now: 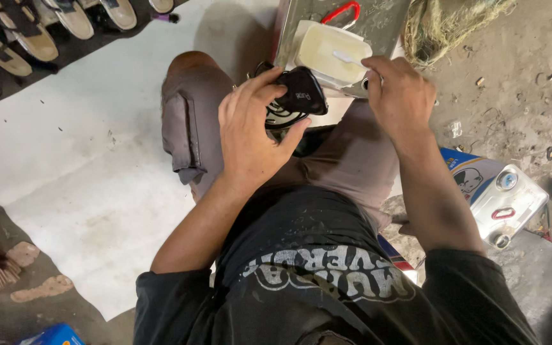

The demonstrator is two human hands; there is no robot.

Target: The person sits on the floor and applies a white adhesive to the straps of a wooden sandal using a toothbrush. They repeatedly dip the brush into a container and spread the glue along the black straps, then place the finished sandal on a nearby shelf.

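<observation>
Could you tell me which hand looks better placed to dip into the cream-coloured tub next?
Probably the right hand: its fingers already rest at the tub, while the left hand is occupied gripping the black sandal.

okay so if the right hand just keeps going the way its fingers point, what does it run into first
Most likely the cream-filled white container. The right hand points up and leftward in the picture, its fingertips already at the container's near edge beside a small white stick lying in it. Depth is unclear; actual contact cannot be confirmed.

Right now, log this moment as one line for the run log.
left hand: holds black sandal over lap | right hand: at white tub with small stick | tub on metal tin | finished sandals far left
</observation>
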